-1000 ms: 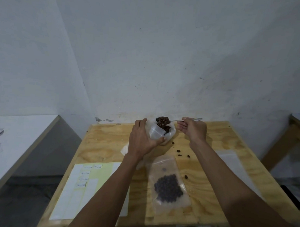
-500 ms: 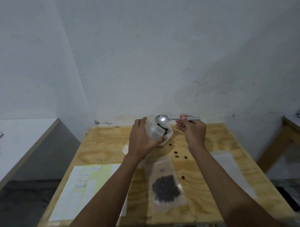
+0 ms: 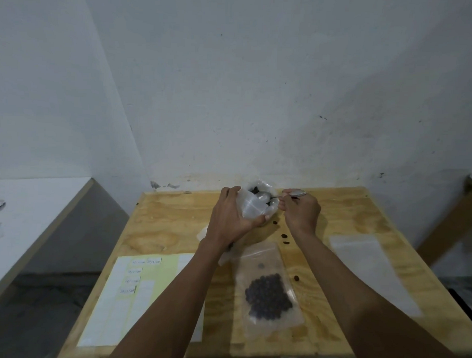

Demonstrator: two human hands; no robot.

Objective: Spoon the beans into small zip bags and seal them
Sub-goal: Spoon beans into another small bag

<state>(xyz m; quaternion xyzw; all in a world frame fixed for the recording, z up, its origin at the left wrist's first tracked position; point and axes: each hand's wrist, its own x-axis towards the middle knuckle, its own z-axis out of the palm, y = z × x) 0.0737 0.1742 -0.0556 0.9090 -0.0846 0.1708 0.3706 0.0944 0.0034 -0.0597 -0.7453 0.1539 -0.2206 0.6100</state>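
Small clear plastic zip bag (image 3: 255, 206), part-filled with dark beans, at the plywood surface's (image 3: 174, 225) far edge: limp, light, slippery; left hand (image 3: 232, 216) grip closed round its mouth, right hand (image 3: 300, 212) pinching a thin metal spoon (image 3: 266, 196) dipped inside.

The light was dim, flat and greyish, with soft shadows under both forearms on the wooden table (image 3: 174, 225). Wide-angle distortion bowed the wall (image 3: 259, 86) edges, and fine detail looked soft and slightly smeared throughout.

A filled clear zip bag (image 3: 268, 292) of dark beans lies flat; the spoon (image 3: 266, 197) seemingly dips into another.
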